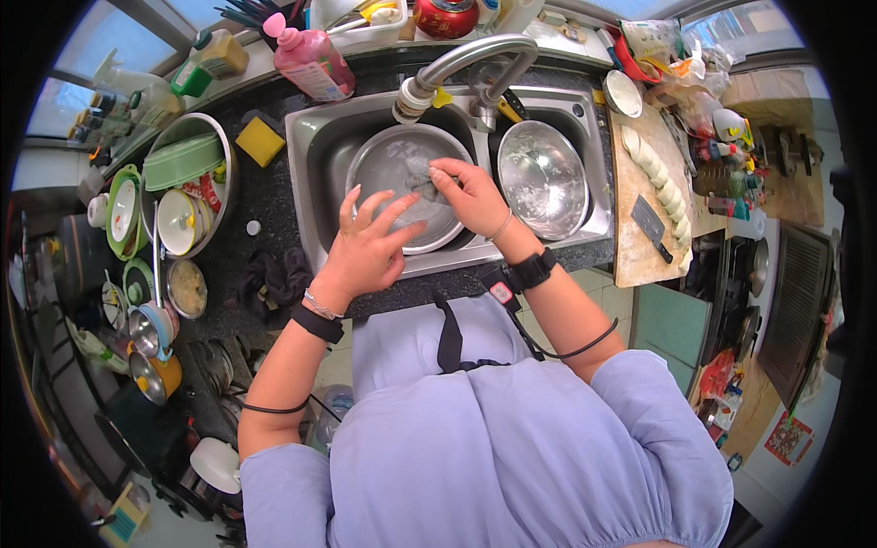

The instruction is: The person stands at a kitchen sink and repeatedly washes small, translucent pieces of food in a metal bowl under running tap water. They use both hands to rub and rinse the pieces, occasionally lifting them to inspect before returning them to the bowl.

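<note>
My right hand (476,198) is over the left bowl of the sink, with thumb and fingers pinched on a silvery mesh scourer (418,168). Below it, a round metal basin (373,205) holds water and sits in the left sink bowl (322,157). My left hand (366,246) hovers above the basin's near left rim, empty, its fingers spread apart. In the right sink bowl a steel mixing bowl (541,178) leans tilted, streaked inside with white residue. The curved faucet (473,58) arches over the basin; no stream of water is visible.
Right of the sink, a wooden board (634,246) carries a cleaver (651,226) and a row of dough pieces (658,178). To the left are a yellow sponge (260,142), a large basin of dishes (226,137) and a dark cloth (274,277). A pink pump bottle (315,65) stands behind.
</note>
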### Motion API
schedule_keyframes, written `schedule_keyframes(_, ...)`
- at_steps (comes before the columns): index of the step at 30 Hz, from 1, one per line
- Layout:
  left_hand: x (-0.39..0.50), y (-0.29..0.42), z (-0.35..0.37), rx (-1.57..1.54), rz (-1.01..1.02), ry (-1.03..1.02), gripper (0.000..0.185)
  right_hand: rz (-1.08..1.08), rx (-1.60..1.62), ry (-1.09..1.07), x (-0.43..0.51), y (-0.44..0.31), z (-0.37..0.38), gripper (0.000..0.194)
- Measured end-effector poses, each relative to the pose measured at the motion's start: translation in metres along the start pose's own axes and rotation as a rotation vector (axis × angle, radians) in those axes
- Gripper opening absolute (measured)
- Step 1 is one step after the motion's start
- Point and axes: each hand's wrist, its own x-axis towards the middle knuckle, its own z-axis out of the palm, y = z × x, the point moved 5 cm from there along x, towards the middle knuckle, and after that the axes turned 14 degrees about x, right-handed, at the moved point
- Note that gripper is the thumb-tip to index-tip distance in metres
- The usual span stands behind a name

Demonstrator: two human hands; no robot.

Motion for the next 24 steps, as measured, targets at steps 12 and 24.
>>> schedule_keyframes(12, -0.008, -0.02, 0.002, -0.288, -0.188, -0.093, 0.033, -0.408, -0.209, -0.336, -0.01, -0.032, 0.07, 0.032)
schedule_keyframes(24, -0.021, -0.018, -0.007, -0.379, -0.273, 0.025, 0.022, -0.209, -0.338, -0.112, 0.012, -0.005, 0.044, 0.027)
